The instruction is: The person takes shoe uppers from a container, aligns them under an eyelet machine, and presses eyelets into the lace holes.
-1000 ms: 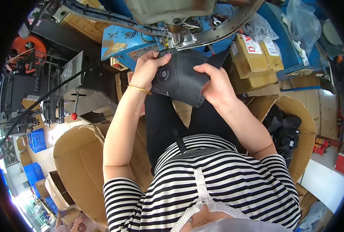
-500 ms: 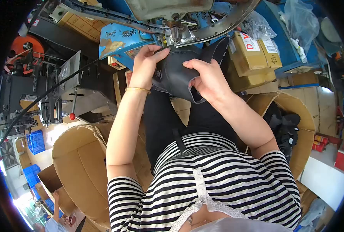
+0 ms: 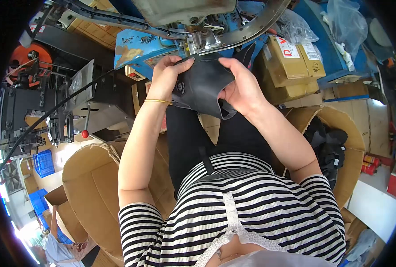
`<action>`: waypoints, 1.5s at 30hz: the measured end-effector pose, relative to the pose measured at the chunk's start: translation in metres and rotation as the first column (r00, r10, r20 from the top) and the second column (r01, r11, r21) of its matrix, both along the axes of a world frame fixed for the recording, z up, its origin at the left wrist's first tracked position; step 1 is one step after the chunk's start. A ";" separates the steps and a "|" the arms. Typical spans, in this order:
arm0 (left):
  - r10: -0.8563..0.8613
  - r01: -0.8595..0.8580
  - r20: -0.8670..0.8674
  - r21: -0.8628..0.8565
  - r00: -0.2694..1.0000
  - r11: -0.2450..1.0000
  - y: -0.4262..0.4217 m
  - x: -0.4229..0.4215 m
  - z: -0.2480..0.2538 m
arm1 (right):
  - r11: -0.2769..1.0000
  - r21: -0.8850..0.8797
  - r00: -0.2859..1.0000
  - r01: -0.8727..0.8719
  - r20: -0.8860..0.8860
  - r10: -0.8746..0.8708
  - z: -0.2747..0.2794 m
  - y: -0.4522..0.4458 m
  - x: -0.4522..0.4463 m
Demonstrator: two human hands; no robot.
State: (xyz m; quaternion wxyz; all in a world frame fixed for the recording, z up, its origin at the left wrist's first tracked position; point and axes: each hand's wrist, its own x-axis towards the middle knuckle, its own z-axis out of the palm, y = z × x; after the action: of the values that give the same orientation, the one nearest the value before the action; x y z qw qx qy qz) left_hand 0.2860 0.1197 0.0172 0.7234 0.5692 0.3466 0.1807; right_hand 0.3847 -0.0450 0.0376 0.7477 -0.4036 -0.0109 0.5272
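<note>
in the head view, the smooth, black leather-like piece (image 3: 203, 84) lay bent just below the metal machine head (image 3: 202, 39), lower edge curling open. the right hand (image 3: 248, 89) had shifted its thumb up toward the top edge, bringing both thumbs near it; its grip and the left hand's (image 3: 162, 79) were clamped on the piece. a boxy carton (image 3: 291, 66) sat to the right.
</note>
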 end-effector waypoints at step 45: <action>-0.169 0.144 0.070 0.274 0.983 0.951 0.007 0.004 0.020 | 0.995 0.091 0.968 0.033 0.246 -0.054 0.012 0.021 -0.046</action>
State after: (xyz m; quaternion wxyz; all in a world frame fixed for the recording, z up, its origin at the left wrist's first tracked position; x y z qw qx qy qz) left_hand 0.2902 0.1269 0.0372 0.6670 0.6784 0.2390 0.1942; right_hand 0.3383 -0.0240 0.0492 0.7686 -0.4338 -0.1183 0.4550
